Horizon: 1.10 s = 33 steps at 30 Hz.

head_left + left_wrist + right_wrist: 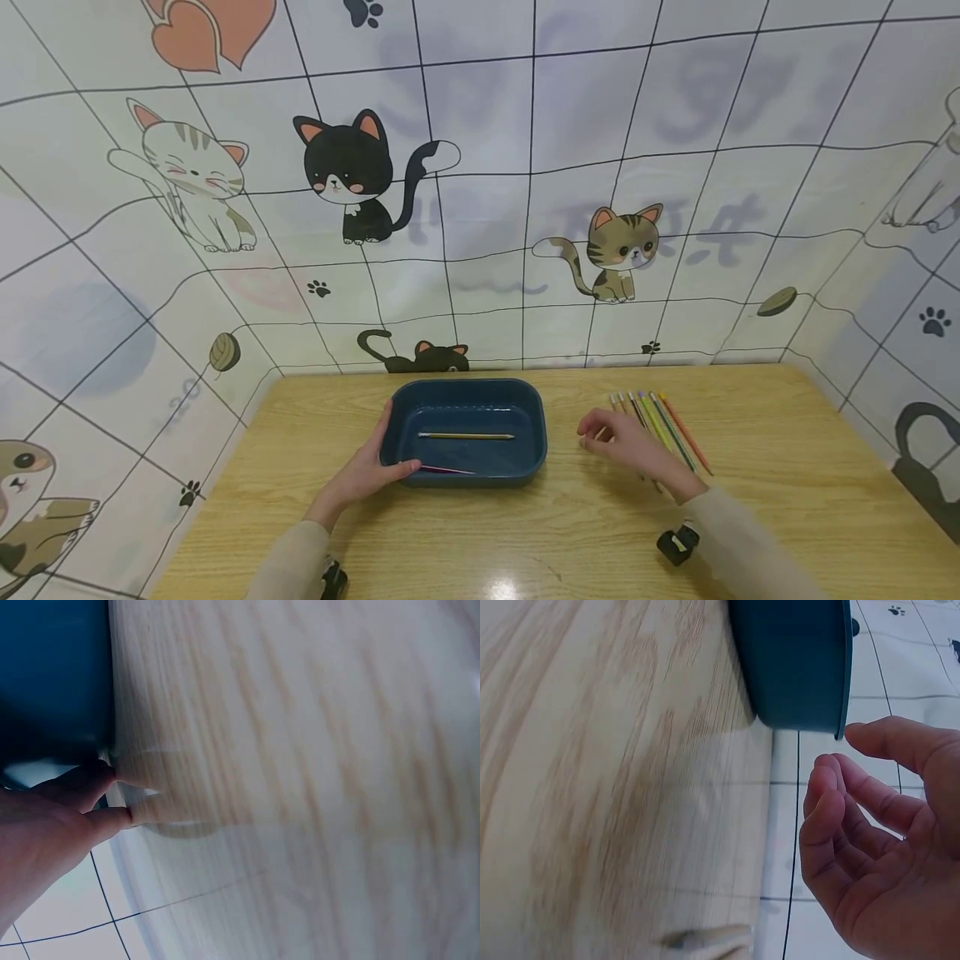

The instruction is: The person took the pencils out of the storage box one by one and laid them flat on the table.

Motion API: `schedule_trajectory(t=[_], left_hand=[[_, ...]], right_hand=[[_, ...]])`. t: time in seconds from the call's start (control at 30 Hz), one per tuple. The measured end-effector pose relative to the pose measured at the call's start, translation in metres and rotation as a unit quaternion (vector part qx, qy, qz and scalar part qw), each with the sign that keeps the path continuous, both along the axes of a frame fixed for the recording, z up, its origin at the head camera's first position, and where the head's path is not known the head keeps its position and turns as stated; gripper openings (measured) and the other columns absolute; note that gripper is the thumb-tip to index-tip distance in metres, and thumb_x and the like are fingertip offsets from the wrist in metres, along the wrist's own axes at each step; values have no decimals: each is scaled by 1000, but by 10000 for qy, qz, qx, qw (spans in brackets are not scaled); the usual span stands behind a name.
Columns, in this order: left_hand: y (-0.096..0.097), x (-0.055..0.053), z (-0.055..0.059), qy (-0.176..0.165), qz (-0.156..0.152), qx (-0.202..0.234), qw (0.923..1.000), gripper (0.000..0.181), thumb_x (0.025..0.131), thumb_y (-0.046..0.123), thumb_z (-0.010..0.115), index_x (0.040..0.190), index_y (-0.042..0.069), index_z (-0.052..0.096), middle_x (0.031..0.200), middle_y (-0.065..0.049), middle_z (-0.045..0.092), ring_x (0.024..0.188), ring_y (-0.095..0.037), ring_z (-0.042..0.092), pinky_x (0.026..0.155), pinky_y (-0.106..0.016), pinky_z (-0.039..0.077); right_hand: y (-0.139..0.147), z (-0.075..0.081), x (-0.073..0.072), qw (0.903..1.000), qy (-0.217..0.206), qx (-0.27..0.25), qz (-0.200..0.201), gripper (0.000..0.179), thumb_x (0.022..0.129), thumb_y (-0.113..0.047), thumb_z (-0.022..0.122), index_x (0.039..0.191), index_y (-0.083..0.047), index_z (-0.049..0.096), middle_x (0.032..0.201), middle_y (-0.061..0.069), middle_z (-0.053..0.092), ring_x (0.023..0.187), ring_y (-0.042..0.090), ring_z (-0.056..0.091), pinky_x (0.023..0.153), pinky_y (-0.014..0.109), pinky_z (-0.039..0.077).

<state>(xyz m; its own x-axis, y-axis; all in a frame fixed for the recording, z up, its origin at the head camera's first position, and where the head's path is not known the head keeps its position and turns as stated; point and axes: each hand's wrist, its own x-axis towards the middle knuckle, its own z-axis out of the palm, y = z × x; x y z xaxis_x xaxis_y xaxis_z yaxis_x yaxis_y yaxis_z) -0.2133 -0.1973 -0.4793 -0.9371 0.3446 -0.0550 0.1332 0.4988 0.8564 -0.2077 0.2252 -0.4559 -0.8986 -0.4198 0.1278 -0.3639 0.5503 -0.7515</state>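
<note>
A dark blue rectangular dish (pixel 487 457) sits on the wooden table. Inside it a yellow pencil (pixel 467 436) lies crosswise, and a thin purple pencil (pixel 448 470) lies along the front wall. My left hand (pixel 372 462) holds the dish at its left end, thumb at the front left corner and fingers along the outer side. To the right of the dish my right hand (pixel 628 442) hovers over the table. Its fingers are loosely bent with nothing between them, thumb apart from the fingertips in the right wrist view. Several pencils, including an orange-red pencil (pixel 687 434), lie behind and beside that hand, partly hidden by it.
The wooden table (pixel 517 533) ends at a wall covering (pixel 487 275) printed with cats and grid lines, which also encloses both sides. A small black device (pixel 678 543) is at the right wrist, and another black device (pixel 333 578) is at the left.
</note>
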Motion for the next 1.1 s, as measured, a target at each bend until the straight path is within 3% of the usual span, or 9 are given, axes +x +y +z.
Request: schedule_trajectory(t=[0.1,0.23,0.27,0.57,0.73,1.1], left_hand=[[2,3,6,-44,14,36,10000,107,85,24,75,156,13,-5,160,-18,-2,143,-41,4,111,-59,10],[2,3,5,-37,40,16,10000,108,85,28,75,156,13,-5,160,-18,-2,143,-41,4,111,-59,9],[1,1,0,18,24,-43,10000,109,85,31,75,156,14,-5,160,-19,-2,143,-42,5,110,-60,10],[0,1,-1,39,-2,-51,10000,109,85,31,75,156,13,-5,159,-20,-2,143,-42,5,110,-61,10],[0,1,0,45,16,-45,10000,108,85,30,75,156,13,-4,159,-20,-2,142,-43,4,110,-61,10],[0,0,-1,-64,31,-76,9999,108,86,31,74,156,16,-6,160,-17,-3,144,-38,4,112,-57,9]], right_hand=[[-9,-1,0,9997,145,-31,200,7,90,-5,65,94,0,63,83,-1,61,72,13,57,62,27,48],[-22,-2,-1,9988,224,-131,412,5,89,-3,64,93,0,63,85,-1,62,73,11,57,64,28,49],[-26,-1,-1,9985,233,-173,467,5,89,-3,64,93,0,63,85,-1,62,73,11,57,64,28,49],[-43,8,0,9987,298,-68,413,5,88,-4,65,88,-7,61,78,-5,59,70,9,54,61,26,46],[-53,14,0,9973,387,-96,621,4,88,-5,66,89,-7,63,79,-6,60,70,9,55,61,26,47],[-88,17,-5,9947,-68,-239,993,5,91,-8,66,94,-6,62,78,-6,59,69,9,55,59,26,47]])
